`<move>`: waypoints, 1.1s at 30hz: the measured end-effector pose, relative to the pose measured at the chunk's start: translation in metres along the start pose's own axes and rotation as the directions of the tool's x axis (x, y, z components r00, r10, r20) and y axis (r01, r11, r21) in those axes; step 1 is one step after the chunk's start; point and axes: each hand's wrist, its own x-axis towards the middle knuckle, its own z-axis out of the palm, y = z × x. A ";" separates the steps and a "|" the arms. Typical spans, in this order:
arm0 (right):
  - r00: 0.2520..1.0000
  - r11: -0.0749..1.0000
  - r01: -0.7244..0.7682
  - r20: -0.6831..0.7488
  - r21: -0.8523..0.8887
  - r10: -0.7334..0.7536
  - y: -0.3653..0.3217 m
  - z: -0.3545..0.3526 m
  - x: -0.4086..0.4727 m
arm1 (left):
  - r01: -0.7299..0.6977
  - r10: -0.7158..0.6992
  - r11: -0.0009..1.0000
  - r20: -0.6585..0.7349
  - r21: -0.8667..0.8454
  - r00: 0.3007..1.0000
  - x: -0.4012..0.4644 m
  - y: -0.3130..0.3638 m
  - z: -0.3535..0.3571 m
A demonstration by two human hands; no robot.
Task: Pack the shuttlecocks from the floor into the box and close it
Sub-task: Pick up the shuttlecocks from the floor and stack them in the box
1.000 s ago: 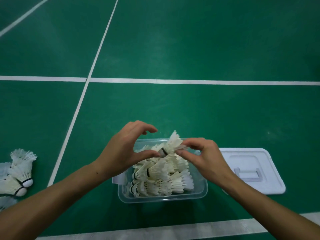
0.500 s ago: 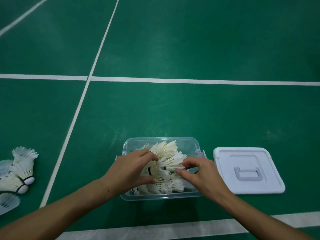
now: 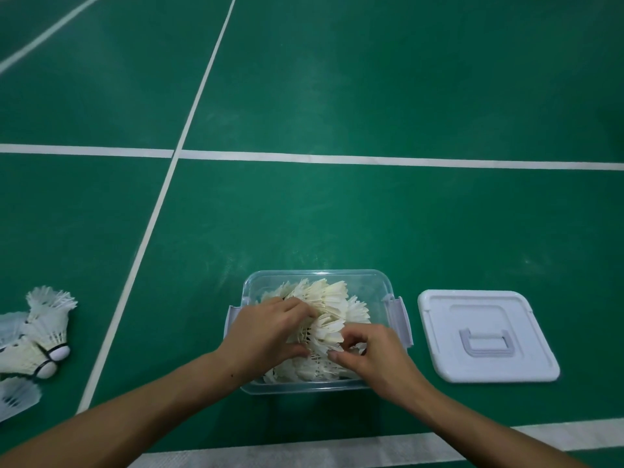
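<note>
Watching risk: I am judging the heaped shuttlecocks (image 3: 324, 319) are standing too high in the box (image 3: 371, 282); lid (image 3: 486, 336) may crush feathers.
Grip: left hand (image 3: 266, 332) and right hand (image 3: 374, 352) are both pinching shuttlecocks inside the box.
Count: one box; one lid lying right of it; about five loose shuttlecocks (image 3: 37, 342) are waiting well left of it.

Just a green sports court floor (image 3: 371, 79) everywhere, kinda matte with some soft glare up ahead of the hands. White court lines (image 3: 337, 159) cross it: one running sideways beyond the hands, one angling off left, another wide one right underneath the arms.
</note>
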 end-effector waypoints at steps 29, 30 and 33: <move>0.837 0.844 0.534 0.177 -0.056 -0.518 -0.264 0.044 0.129 | 0.290 -0.566 0.794 -0.475 -0.535 0.674 -0.167 -0.146 -0.139; 0.825 0.835 0.548 0.192 -0.040 -0.532 -0.274 0.060 0.135 | 0.316 -0.591 0.782 -0.477 -0.537 0.651 -0.179 -0.156 -0.139; 0.785 0.808 0.589 0.229 0.016 -0.576 -0.299 0.108 0.149 | 0.400 -0.657 0.743 -0.474 -0.536 0.586 -0.213 -0.183 -0.135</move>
